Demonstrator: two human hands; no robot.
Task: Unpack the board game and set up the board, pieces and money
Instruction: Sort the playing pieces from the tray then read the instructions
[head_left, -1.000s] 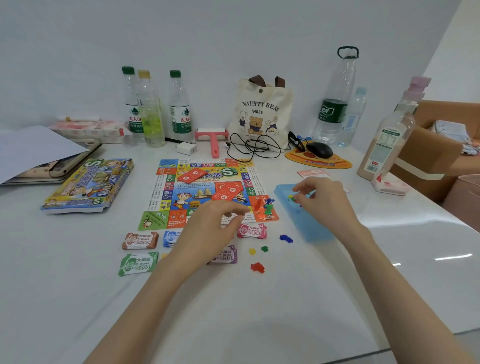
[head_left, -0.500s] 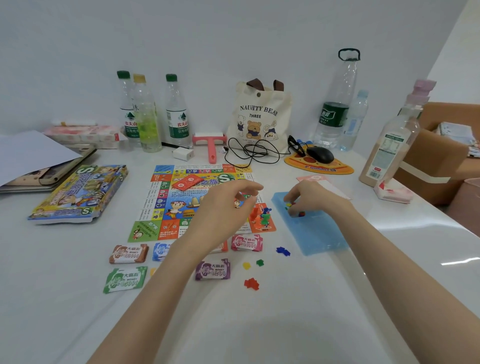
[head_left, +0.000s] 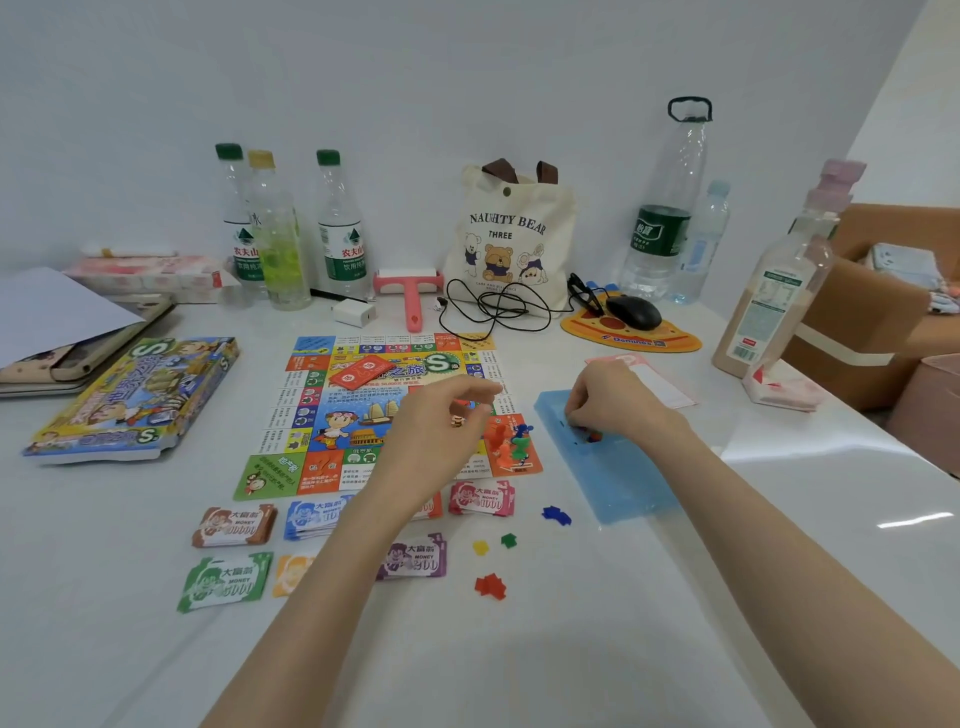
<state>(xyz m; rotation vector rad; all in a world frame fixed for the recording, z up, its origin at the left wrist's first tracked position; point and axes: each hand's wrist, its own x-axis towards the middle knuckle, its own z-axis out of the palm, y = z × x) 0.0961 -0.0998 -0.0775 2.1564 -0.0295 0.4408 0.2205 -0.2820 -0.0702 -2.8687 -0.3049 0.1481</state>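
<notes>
Head view: board (head_left: 332, 415) on white table (head_left: 571, 649) by wall (head_left: 467, 78).

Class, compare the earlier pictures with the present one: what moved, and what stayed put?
The left hand moved forward from the money stacks to above the game board; whether it holds anything is unclear. The right hand stayed at the coloured pieces in the blue tray. Money stacks, loose tokens and pawns kept their places.
</notes>
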